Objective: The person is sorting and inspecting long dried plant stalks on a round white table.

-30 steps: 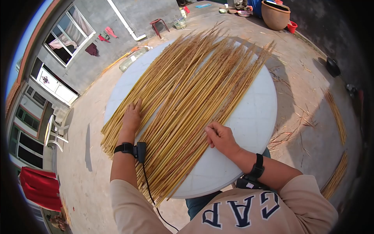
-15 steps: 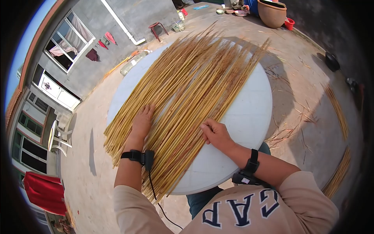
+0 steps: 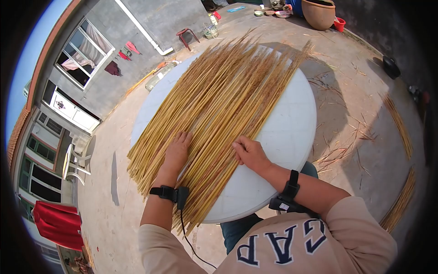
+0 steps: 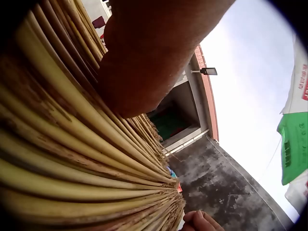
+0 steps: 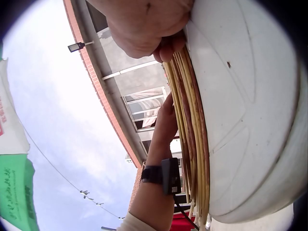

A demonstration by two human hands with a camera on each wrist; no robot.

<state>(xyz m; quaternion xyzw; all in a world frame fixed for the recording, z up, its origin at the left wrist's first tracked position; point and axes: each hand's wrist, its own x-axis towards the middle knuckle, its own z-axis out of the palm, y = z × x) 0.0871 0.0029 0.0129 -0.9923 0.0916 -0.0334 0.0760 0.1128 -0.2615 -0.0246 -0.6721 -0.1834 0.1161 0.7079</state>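
Long yellow-brown stalks (image 3: 210, 109) with feathery brown tops lie side by side in a wide layer across a round white table (image 3: 292, 123). The left hand (image 3: 178, 152) lies on the left part of the layer, palm down with fingers extended. At the layer's right edge, the right hand (image 3: 250, 154) rests with its fingers curled in against the outer stalks. In the right wrist view, curled fingers (image 5: 169, 48) touch the ends of several stalks (image 5: 190, 120). The left wrist view shows part of the left hand (image 4: 144, 62) over the stalks (image 4: 82, 130).
Stalk bundles (image 3: 398, 123) lie on the ground at the right, with loose bits scattered near the table. A red stool (image 3: 186, 38), a clay pot (image 3: 318, 13) and a red bucket (image 3: 339, 24) stand behind. A white chair (image 3: 75, 162) is at the left.
The left hand has moved right and toward the body, and the left group of stalks has shifted right, narrowing the gap in the layer. The right hand has stayed at the right edge.
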